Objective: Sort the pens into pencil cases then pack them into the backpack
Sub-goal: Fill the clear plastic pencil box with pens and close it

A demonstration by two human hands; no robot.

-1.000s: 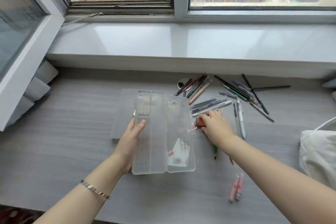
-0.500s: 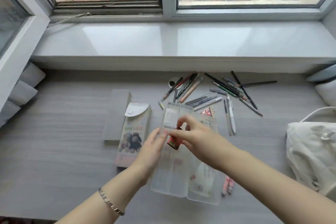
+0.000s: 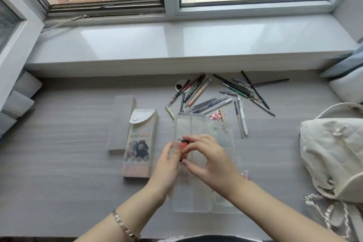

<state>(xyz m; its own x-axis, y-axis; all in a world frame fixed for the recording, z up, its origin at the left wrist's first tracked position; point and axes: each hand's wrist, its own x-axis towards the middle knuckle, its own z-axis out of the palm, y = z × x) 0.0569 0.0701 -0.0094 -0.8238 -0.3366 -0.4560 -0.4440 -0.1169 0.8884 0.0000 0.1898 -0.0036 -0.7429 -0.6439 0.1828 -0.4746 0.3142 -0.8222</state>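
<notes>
Head view: the clear case (image 3: 191,125) lies open on the desk (image 3: 59,163), lid folded out toward three o'clock. That leaves its divided tray facing up for loading. The left hand (image 3: 167,165) grips the tray's nine o'clock wall, thumb over the edge and fingers outside, most likely to steady the light plastic. The right hand (image 3: 210,161) comes in from five o'clock with its wrist arched over the tray. It pinches a small orange item (image 3: 184,148) between thumb and forefinger, with the other fingers loosely spread above. What the item is I cannot tell. It hangs over the tray's left compartment, so placing it there looks like the step in hand. The pens (image 3: 216,96) lie scattered at twelve to one o'clock of the case, none visibly inside it. A printed case (image 3: 140,143) lies shut at nine o'clock, with a grey case (image 3: 121,122) at ten. The backpack (image 3: 332,153) waits at three o'clock, well apart, so packing has not started.
</notes>
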